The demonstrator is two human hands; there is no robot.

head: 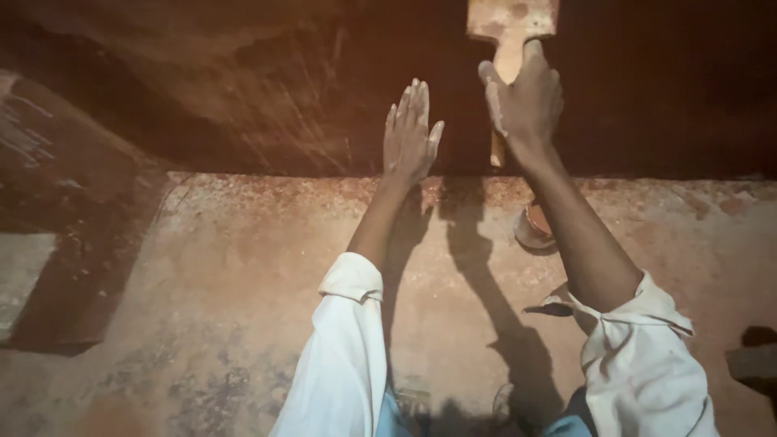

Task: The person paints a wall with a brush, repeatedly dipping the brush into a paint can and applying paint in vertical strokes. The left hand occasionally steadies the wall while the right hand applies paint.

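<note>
While the right hand (524, 101) closes around the handle of a wooden paddle (511, 32), blade uppermost against the dark wall (243, 89), the left hand (409, 133) lies open and flat beside it. Paddle looks stiff, fairly light; handle suits gripping.

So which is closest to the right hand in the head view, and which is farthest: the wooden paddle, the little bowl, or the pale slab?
From the right hand:
1. Wooden paddle: gripped in that hand, its blade at the top.
2. Little bowl: on the floor below, beside the forearm.
3. Pale slab: far off at the left edge.
</note>
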